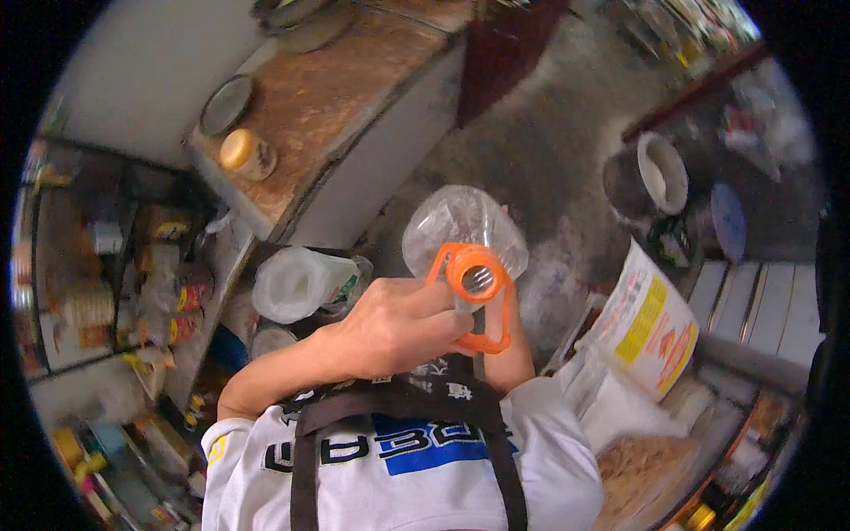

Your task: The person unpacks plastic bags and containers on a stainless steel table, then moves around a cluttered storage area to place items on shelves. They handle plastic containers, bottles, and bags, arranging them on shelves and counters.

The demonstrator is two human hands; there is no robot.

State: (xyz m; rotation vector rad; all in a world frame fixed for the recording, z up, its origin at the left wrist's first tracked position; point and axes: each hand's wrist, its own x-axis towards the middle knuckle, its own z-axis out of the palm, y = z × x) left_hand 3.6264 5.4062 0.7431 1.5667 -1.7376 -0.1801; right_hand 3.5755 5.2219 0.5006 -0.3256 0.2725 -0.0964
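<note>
A clear plastic jug [451,219] with an orange carrying handle [495,342] is held in front of my chest. Its orange neck ring [475,273] faces up towards me, and the mouth has no cap on it. My left hand [405,325] has its fingers closed at the handle, just beside the neck. The right forearm runs up behind the handle to the jug's right side. Most of my right hand [506,212] is hidden behind the jug, with only a bit of it showing at the far edge, against the plastic.
Left of the jug stands a lined, whitish plastic container [292,285]. A brown-topped counter [332,99] carries a yellow-lidded jar [247,154] and a round lid [228,105]. To the right are an open printed sack [654,325] and a bucket [663,172]. Cluttered shelves [119,265] stand far left.
</note>
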